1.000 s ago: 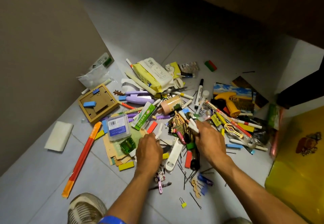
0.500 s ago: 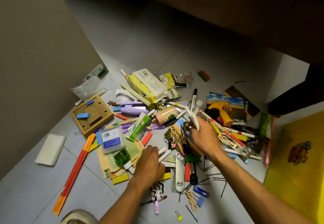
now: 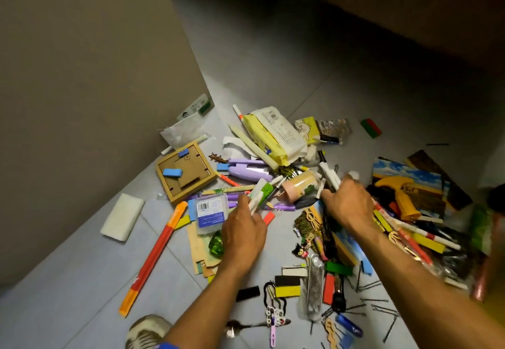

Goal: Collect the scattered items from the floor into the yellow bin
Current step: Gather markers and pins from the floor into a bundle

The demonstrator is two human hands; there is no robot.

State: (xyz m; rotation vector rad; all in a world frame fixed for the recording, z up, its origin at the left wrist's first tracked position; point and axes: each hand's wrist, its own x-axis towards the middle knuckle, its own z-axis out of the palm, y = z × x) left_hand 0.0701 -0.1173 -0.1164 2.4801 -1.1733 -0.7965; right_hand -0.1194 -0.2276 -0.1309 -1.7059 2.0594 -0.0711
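Over a floor heap of light, stiff stationery beside the wooden frame (image 3: 185, 171), the left hand (image 3: 243, 235) grips a white pen, the right hand (image 3: 347, 205) clutches markers midway along their barrels.

Floor (image 3: 273, 56): pale grey tiles, crossed by thin grout lines.
Left wall (image 3: 82, 75): plain brownish-grey, met the floor along a slanting edge.
Upper right (image 3: 410, 7): dark brown surface, cast in deep shadow; could not tell whether wall or furniture.
Light: dim, brightest on the near tiles, faded toward the far corner.
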